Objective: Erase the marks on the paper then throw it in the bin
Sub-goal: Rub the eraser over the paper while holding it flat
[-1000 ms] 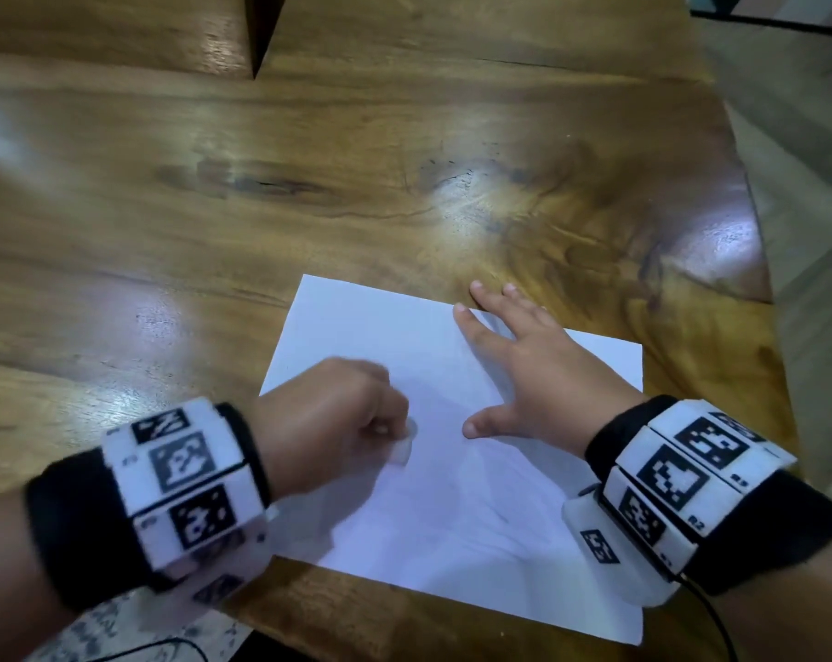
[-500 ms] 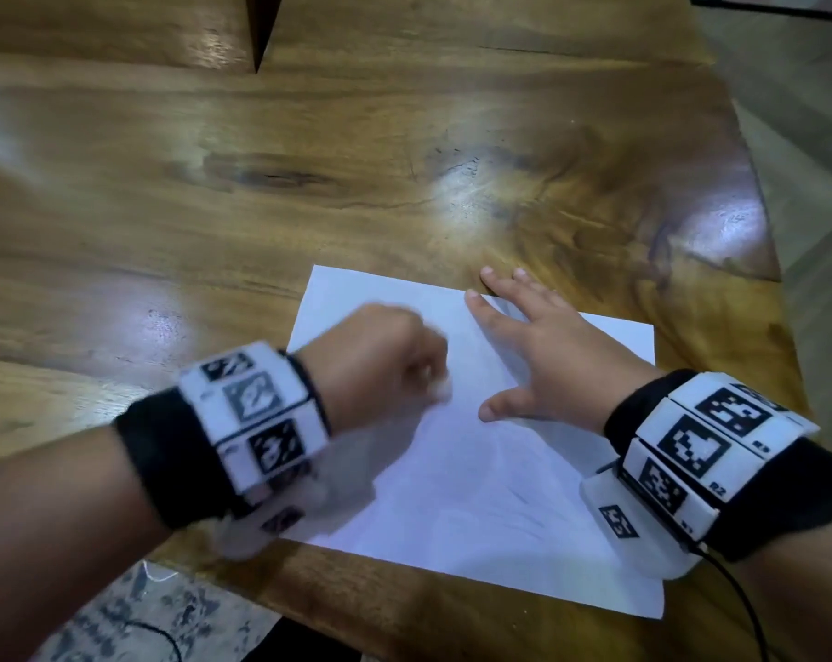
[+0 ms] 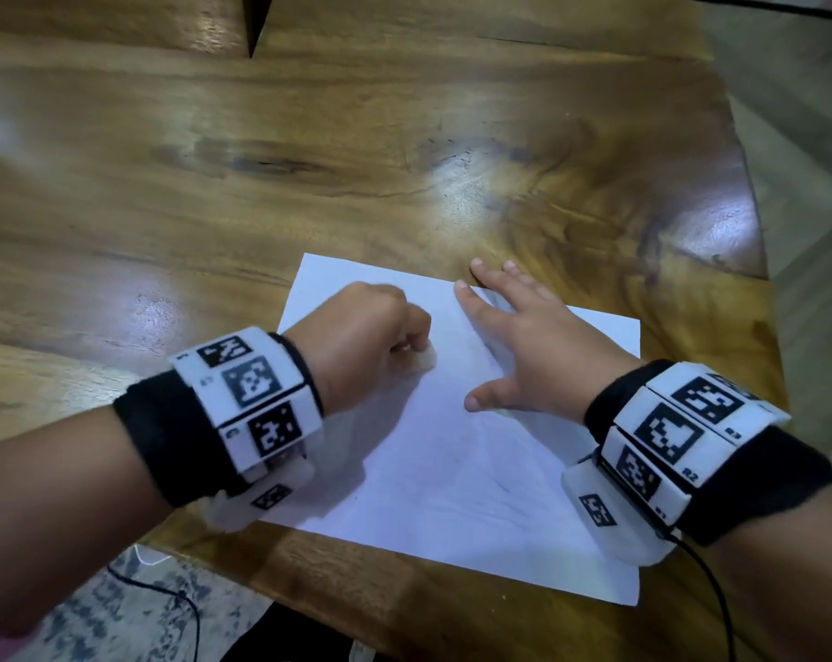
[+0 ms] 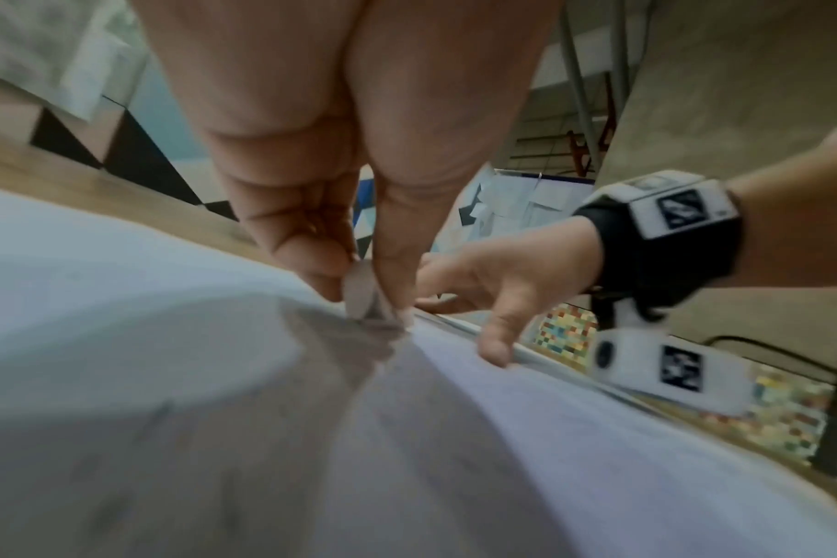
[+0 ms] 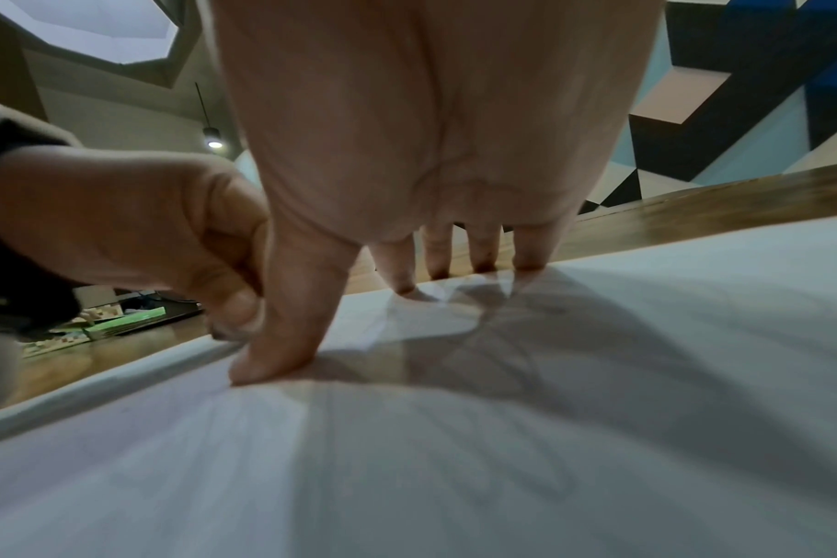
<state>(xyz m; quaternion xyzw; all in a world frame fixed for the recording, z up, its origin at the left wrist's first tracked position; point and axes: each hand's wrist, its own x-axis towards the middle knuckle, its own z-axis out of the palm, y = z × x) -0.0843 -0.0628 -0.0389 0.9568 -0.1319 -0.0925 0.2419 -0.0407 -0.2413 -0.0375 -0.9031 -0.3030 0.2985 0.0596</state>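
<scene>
A white sheet of paper (image 3: 476,470) lies flat near the front edge of the wooden table (image 3: 309,160), with faint grey pencil marks on its lower half. My left hand (image 3: 371,336) is curled into a fist and pinches a small white eraser (image 3: 423,363) against the sheet's upper middle. In the left wrist view the eraser (image 4: 359,290) sits between thumb and fingers, its tip on the paper (image 4: 216,415). My right hand (image 3: 524,346) lies flat with fingers spread, pressing the paper (image 5: 454,453) down at its far edge; the right-hand fingertips (image 5: 402,279) reach the table.
The table's right edge (image 3: 748,222) drops to a tiled floor. A dark notch (image 3: 256,21) cuts into the table's far side. A black cable (image 3: 719,609) trails from my right wrist, and another cable (image 3: 165,590) lies on the patterned floor below the front edge.
My left hand has moved the eraser up and to the right across the sheet, closer to my right hand. The right hand has stayed flat on the paper.
</scene>
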